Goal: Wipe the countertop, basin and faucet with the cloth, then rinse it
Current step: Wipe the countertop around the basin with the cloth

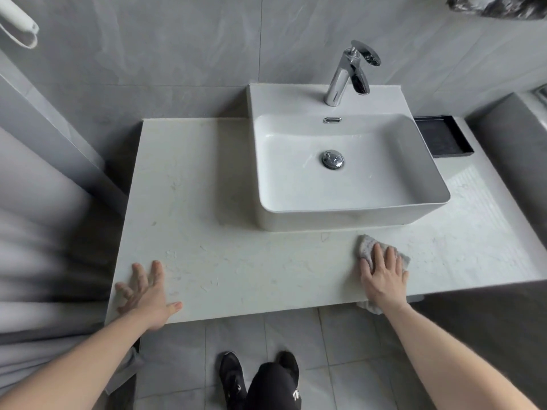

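Observation:
A pale marble countertop [236, 261] carries a white rectangular basin [349, 214] with a chrome drain plug [332, 159]. A chrome faucet [344, 75] stands on the basin's back ledge. My right hand [383, 276] lies flat on a grey cloth [367, 247], pressing it on the countertop just in front of the basin's right corner. A bit of the cloth hangs over the front edge under my wrist. My left hand [146, 294] rests near the counter's front left corner, fingers spread, holding nothing.
A black tray [444, 137] sits on the counter right of the basin, against the wall. Grey tiled walls stand behind and to the left. A dark ledge rises at the right. My black shoes [233, 380] stand on the tiled floor below.

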{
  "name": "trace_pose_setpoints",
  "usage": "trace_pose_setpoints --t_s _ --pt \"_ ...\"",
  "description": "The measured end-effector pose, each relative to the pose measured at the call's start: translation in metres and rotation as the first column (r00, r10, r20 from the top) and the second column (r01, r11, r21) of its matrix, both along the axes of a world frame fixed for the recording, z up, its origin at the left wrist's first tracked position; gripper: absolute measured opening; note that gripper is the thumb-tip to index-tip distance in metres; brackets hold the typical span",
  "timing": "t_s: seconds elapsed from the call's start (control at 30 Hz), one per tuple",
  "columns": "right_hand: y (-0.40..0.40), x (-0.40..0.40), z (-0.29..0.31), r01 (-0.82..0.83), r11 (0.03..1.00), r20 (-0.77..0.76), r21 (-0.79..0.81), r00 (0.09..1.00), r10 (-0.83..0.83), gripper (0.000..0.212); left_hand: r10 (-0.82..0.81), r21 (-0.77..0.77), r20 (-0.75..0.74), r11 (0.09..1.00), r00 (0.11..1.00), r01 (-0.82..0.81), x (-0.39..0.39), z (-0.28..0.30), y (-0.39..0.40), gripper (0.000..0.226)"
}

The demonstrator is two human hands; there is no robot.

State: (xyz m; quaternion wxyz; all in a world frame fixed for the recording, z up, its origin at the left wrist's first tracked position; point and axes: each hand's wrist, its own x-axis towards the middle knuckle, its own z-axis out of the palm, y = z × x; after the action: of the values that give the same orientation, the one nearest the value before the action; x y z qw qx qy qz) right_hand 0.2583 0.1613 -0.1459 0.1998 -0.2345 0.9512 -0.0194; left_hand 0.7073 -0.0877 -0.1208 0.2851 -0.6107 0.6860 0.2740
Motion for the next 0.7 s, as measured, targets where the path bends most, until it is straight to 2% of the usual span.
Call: trace_pose_setpoints --t_s 0.17,0.27,0.43,0.57,0.7 --pt "-0.018 -0.008 0.001 0.127 0.992 0.042 0.017 0.991 -0.128 0.071 -0.01 -0.005 0.02 1.0 1.0 0.01 0.001 -0.003 -0.002 0.117" --pt "-0.032 0.023 -0.009 0.097 0.995 0.039 0.014 0.994 -0.097 0.072 -0.017 -0.002 0.038 1.0 0.999 0.017 0.0 -0.002 -0.001 0.116" --pt "-0.06 0.097 -0.01 -0.174 0.98 0.079 -0.1 0.98 0.183 0.072 -0.017 0.023 0.05 1.0 0.999 0.015 -0.001 -0.001 -0.002 0.117" --pt "-0.066 0.142 -0.009 -0.511 0.851 0.084 -0.124 0.849 0.522 0.071 -0.003 0.021 0.048 1.0 0.999 0.002 0.001 -0.002 -0.003 0.119" --pt "-0.051 0.135 -0.016 -0.64 0.744 0.051 -0.191 0.751 0.659 0.065 -0.003 -0.005 0.053 1.0 0.999 0.003 0.002 -0.001 -0.002 0.119"
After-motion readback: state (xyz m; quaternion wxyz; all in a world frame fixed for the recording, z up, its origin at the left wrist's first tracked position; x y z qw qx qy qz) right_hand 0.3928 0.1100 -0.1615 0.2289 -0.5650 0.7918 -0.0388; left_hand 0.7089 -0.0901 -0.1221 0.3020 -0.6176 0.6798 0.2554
